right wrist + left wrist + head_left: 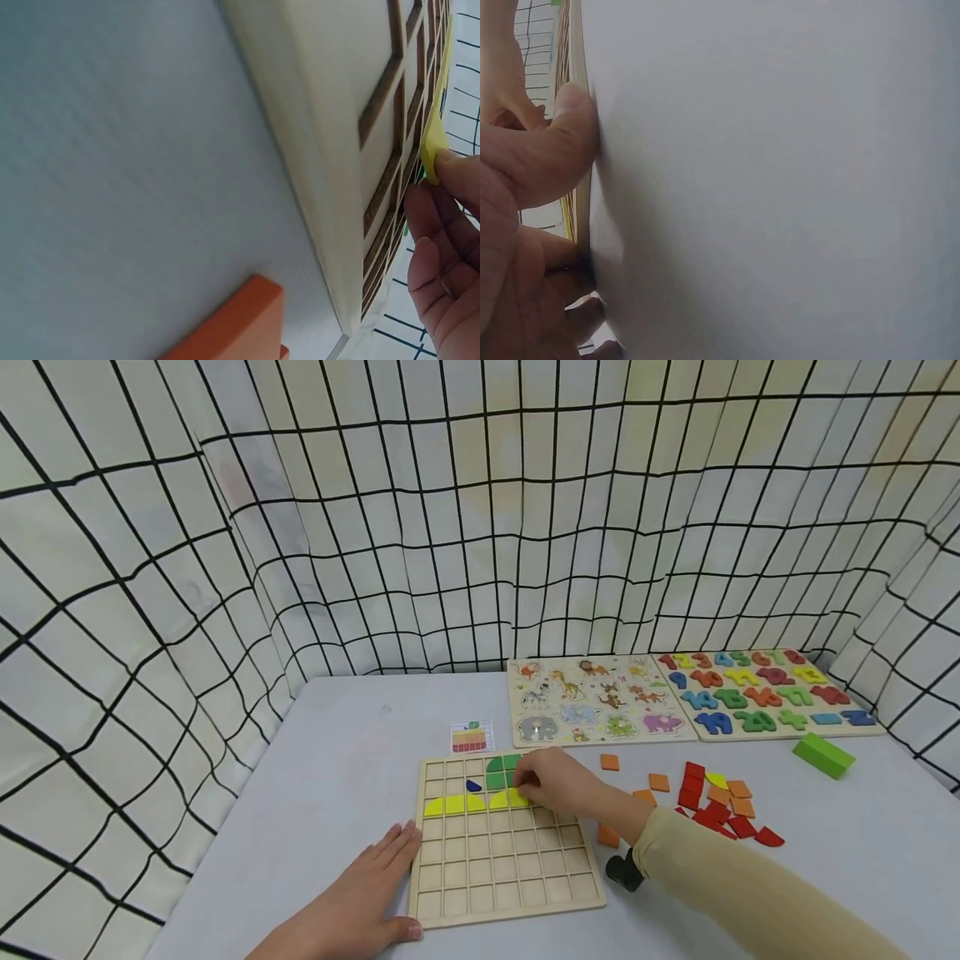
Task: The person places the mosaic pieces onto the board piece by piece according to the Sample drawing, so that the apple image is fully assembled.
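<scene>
A wooden grid board [510, 868] with square cells lies on the table. My left hand [367, 885] rests at its left edge, fingers fairly straight and thumb by the near corner. The left wrist view shows the thumb [570, 142] against the board's side. Over the upper right cells, my right hand [558, 781] pinches a yellow tile [433, 146] between thumb and finger. Yellow tiles [453, 805] fill part of one row, some with rounded corners. Above them sit green tiles [497, 778] and a small dark blue piece [473, 786].
A small pattern card [471, 737] lies behind the board. To the right are orange squares [610, 762], red tiles [691, 787] and a green block [823, 755]. An animal puzzle [600, 697] and a number puzzle [757, 693] line the back, before black netting.
</scene>
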